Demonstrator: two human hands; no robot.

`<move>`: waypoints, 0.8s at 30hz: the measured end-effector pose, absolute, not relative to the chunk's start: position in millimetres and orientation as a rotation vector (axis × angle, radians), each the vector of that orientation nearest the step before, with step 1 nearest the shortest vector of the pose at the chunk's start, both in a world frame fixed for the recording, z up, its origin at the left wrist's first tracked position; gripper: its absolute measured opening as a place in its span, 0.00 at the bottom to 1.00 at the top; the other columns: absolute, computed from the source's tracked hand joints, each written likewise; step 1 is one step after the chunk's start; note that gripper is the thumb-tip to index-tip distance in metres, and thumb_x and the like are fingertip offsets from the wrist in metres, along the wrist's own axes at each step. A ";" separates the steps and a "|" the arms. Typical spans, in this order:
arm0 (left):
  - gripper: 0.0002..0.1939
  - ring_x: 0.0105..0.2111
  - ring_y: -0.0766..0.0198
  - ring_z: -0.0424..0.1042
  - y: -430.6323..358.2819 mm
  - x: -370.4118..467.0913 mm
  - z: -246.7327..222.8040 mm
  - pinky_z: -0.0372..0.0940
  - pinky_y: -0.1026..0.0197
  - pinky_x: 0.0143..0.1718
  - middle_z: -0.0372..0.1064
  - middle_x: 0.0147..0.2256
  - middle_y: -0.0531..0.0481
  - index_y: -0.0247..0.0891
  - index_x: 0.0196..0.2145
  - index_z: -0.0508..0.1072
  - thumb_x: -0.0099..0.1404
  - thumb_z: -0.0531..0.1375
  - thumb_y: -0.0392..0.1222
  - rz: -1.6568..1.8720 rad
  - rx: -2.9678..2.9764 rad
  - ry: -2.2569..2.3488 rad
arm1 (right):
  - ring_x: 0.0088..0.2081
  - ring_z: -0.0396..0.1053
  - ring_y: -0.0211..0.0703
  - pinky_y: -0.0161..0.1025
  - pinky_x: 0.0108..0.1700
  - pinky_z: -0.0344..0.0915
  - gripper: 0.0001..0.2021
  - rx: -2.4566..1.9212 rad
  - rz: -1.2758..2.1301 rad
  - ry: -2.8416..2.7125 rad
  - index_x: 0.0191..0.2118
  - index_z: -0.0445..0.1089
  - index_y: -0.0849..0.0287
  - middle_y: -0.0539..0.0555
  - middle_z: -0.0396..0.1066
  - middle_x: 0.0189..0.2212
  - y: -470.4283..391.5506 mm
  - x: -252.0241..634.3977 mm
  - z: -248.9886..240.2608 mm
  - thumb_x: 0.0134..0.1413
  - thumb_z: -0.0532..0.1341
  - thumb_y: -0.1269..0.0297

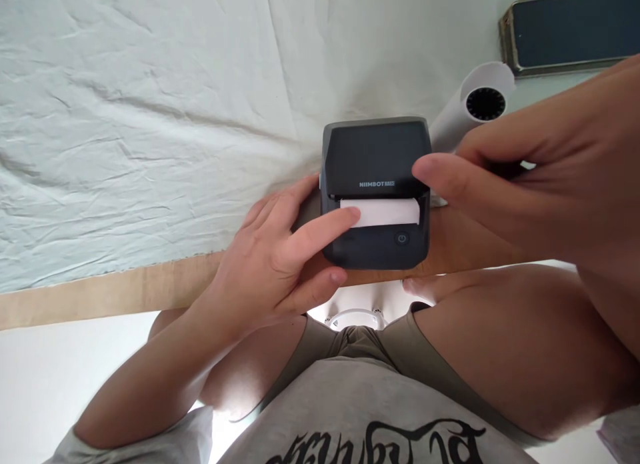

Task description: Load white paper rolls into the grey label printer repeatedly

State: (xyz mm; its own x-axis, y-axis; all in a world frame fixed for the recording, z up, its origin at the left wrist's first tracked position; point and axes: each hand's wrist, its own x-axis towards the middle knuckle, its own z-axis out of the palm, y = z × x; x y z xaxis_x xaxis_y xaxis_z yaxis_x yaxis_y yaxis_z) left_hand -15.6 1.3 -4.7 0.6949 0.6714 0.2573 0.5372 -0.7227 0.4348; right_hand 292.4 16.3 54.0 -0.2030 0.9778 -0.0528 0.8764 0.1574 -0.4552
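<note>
A dark label printer (375, 147) marked NIIMBOT stands near the table's front edge, with a round power button on its lower front. A white label strip (390, 213) sticks out of its slot. My left hand (270, 257) grips the printer from the left; its index fingertip presses on the strip and its thumb is by the lower corner. My right hand (545, 177) is at the right, its thumb tip over the printer's right edge. Its other fingers are curled, and what they hold, if anything, is hidden.
Behind my right hand lies a white cylindrical object (457, 111) with a dark ridged round end. A phone (575, 31) in a case lies at the upper right. A wrinkled pale cloth (150, 117) covers the table, whose wooden edge (110, 287) runs in front of my legs.
</note>
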 end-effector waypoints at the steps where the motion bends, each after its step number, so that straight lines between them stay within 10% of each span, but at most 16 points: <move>1: 0.30 0.73 0.36 0.73 1.1 -15.5 -4.2 0.73 0.32 0.69 0.66 0.76 0.34 0.51 0.78 0.61 0.87 0.50 0.62 0.587 2.580 0.942 | 0.27 0.42 0.21 0.39 0.38 0.41 0.42 -1.830 0.596 -2.207 0.21 0.62 0.68 0.52 0.49 0.17 22.1 288.0 50.9 0.71 0.54 0.29; 12: 0.40 0.70 0.38 0.77 3.9 -13.1 3.2 0.76 0.36 0.70 0.71 0.74 0.39 0.43 0.80 0.64 0.85 0.46 0.70 0.455 2.471 1.078 | 0.20 0.50 0.22 0.40 0.30 0.50 0.47 -2.359 1.091 -2.013 0.21 0.68 0.67 0.52 0.58 0.16 37.6 272.9 56.9 0.66 0.56 0.21; 24: 0.31 0.67 0.40 0.79 5.2 -10.5 4.5 0.78 0.38 0.66 0.74 0.70 0.35 0.43 0.74 0.69 0.86 0.51 0.61 0.569 2.460 1.070 | 0.18 0.49 0.20 0.33 0.25 0.47 0.40 -2.138 1.153 -1.991 0.18 0.65 0.69 0.51 0.57 0.15 33.3 263.2 50.6 0.74 0.60 0.39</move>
State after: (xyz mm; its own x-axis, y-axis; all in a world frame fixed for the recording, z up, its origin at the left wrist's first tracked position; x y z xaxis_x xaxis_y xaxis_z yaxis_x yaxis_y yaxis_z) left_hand -10.5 5.2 4.5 0.6248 0.7531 0.2061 0.5917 -0.6289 0.5043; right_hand 263.2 33.3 50.6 -0.0732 0.8634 -0.4991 0.8628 -0.1962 -0.4659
